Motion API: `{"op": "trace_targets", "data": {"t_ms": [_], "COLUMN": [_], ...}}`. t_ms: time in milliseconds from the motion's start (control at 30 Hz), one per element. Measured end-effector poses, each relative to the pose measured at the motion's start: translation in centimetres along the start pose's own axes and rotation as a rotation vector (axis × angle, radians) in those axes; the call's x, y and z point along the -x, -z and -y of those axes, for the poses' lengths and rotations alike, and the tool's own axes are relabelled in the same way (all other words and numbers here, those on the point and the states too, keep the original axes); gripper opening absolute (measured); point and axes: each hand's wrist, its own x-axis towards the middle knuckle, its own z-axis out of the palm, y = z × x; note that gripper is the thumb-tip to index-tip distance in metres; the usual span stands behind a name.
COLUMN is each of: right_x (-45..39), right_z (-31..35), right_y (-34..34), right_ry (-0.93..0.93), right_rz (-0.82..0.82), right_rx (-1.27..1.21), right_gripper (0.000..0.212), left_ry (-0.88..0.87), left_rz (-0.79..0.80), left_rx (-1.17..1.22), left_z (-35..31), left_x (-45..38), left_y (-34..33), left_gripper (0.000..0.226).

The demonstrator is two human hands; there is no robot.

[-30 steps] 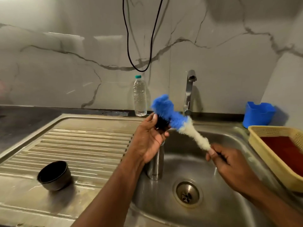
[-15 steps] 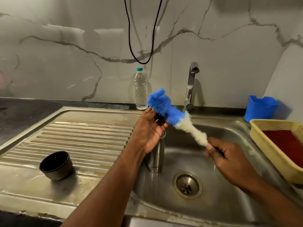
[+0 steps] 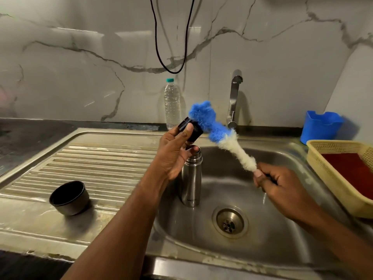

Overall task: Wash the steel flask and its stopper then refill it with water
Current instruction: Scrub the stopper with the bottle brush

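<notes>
Two raised hands, left hand (image 3: 173, 150) pinching stopper (image 3: 190, 129), right hand (image 3: 280, 182) gripping brush (image 3: 220, 134)

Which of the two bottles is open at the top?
The steel flask standing in the sink has no stopper in its mouth. The clear plastic bottle by the wall has its green cap on.

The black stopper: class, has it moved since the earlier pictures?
Yes. The left hand has lifted the stopper clear above the flask mouth.
</notes>
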Motion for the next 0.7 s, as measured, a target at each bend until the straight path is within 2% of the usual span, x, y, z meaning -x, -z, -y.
{"op": "trace_targets", "data": {"t_ms": [100, 200, 333, 467, 700], "right_x": [0.08, 0.04, -0.08, -0.19, -0.35], "right_z": [0.17, 0.16, -0.19, -0.13, -0.34], "right_y": [-0.1, -0.09, -0.1, -0.23, -0.27], "right_ry": [-0.001, 0.007, -0.013, 0.03, 0.004], "right_rz": [-0.003, -0.007, -0.026, -0.007, -0.008], "right_rx": [-0.028, -0.026, -0.008, -0.048, -0.035], "right_gripper": [0.033, 0.034, 0.034, 0.036, 0.036], "left_ry": [-0.002, -0.004, 0.001, -0.006, 0.017], "left_rz": [0.017, 0.031, 0.05, 0.037, 0.017], "left_rx": [0.007, 0.012, 0.03, 0.097, 0.185], "left_z": [0.02, 0.06, -0.05, -0.17, -0.14], "left_x": [-0.01, -0.04, 0.13, 0.06, 0.01], "left_y": [-0.25, -0.32, -0.48, -0.45, -0.76], "left_gripper": [0.079, 0.088, 0.089, 0.069, 0.058]}}
